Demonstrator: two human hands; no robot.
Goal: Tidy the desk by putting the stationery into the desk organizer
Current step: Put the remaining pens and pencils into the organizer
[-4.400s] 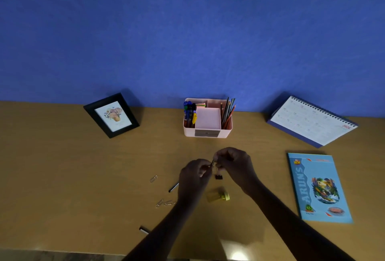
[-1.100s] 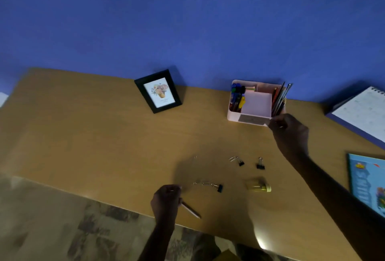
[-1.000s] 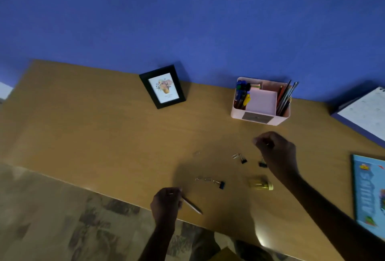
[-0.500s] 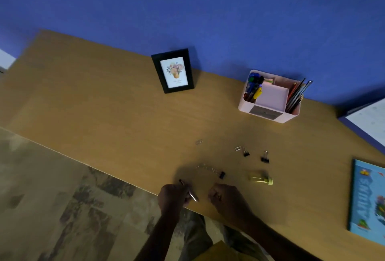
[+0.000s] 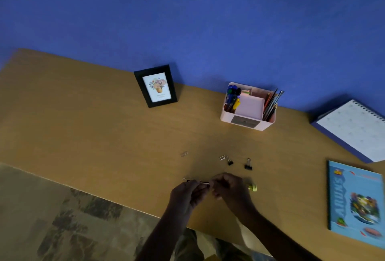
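Pale pink plastic formed the desk organizer [image 5: 245,124], a squat box with rounded corners. Pens and pencils stood upright in its outer slots, and a flat pink block filled the middle. Well in front of it, the left hand [image 5: 187,193] and right hand [image 5: 228,187] met over a slim dark pen [image 5: 198,181], held level between them. The left hand's fingers curled round the barrel; the right hand's seemed to pinch the silvery end. Gripped at both ends like that, it was probably being capped or closed before going into the organizer.

Between the organizer and the hands lay two small black binder clips [image 5: 229,161] with thin wire handles. A bent-wire paper clip [image 5: 184,153] lay in front of the organizer and off to its left. Farther in front than the clips, a stubby yellow-capped item [image 5: 252,187] lay on its side on the smooth wood-toned desk [image 5: 83,125]. What it was, I could not tell.
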